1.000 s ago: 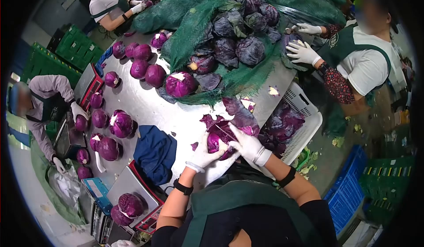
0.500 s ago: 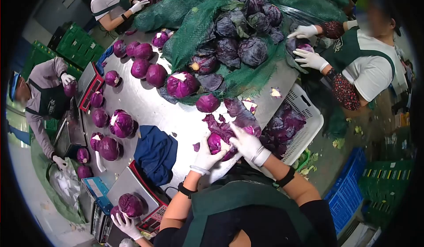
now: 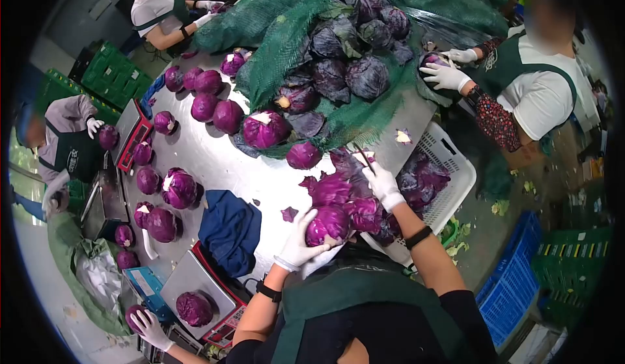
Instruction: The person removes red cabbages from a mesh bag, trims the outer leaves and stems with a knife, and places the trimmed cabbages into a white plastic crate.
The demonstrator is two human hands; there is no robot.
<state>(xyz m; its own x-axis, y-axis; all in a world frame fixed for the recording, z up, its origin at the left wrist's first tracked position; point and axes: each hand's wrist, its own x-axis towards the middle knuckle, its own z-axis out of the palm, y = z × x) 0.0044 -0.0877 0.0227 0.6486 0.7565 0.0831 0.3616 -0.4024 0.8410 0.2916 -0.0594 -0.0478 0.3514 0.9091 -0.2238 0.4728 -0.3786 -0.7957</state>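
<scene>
My gloved left hand [image 3: 301,240] is wrapped round the side of a trimmed red cabbage [image 3: 327,226], low over the metal table's near edge, its pale cut stem facing me. Farther forward and to the right, my gloved right hand [image 3: 383,185] grips a knife [image 3: 362,156], whose thin dark blade points up and left. Most of its handle is hidden in my fingers. Loose purple cabbage leaves [image 3: 327,189] lie just beyond the cabbage, between my hands. Another red cabbage [image 3: 303,155] rests farther back, left of the knife.
Untrimmed cabbages [image 3: 366,78] are heaped on green netting [image 3: 273,55]. A white basket [image 3: 461,180] with leaves stands right. A blue cloth [image 3: 228,230] and a scale [image 3: 195,279] bearing a cabbage lie left. Several co-workers handle cabbages around the table [image 3: 254,175].
My right hand has left the cabbage and moved forward and right, the knife now showing. My left hand still holds the cabbage, turned, with more leaves spread beyond it. A co-worker's hand lower left moved left.
</scene>
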